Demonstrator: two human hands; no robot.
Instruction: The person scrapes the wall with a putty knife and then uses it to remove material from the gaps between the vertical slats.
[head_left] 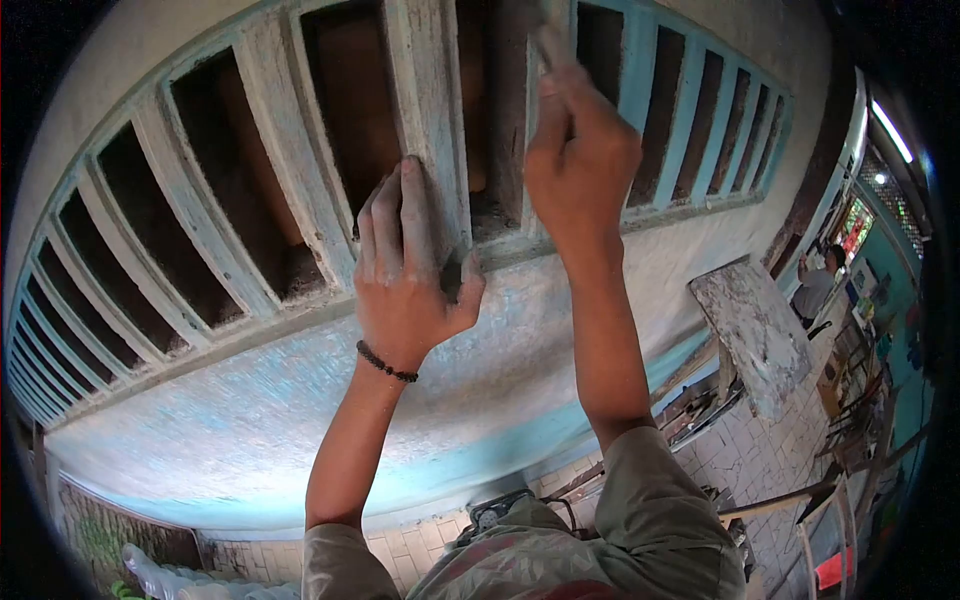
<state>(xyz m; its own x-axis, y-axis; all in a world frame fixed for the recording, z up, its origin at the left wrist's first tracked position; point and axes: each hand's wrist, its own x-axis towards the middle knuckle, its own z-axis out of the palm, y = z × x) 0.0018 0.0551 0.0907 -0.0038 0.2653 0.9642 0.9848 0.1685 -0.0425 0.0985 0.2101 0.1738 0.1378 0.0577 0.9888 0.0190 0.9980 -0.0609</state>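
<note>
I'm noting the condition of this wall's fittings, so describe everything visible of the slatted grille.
The slatted grille is a row of bars with dark gaps, framed in the wall and curved by the lens. It looks like painted wood, though I cannot be sure. Its middle bars look worn and whitish with blue traces; those towards the right are bluer. The left hand's fingers rest against a middle bar; the right hand holds a blurred tool before it, contact unclear.
</note>
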